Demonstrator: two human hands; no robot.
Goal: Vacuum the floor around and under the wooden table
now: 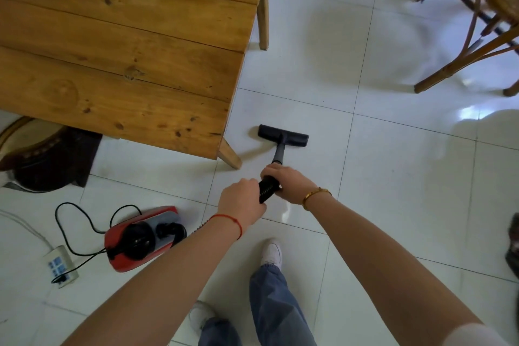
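Partly, both hands hide the black hose they grip.

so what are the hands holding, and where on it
Both hands grip the black vacuum wand: right hand at its upper end, left hand on the ribbed hose just behind.

Glossy white tiled floor; perhaps rattan chair
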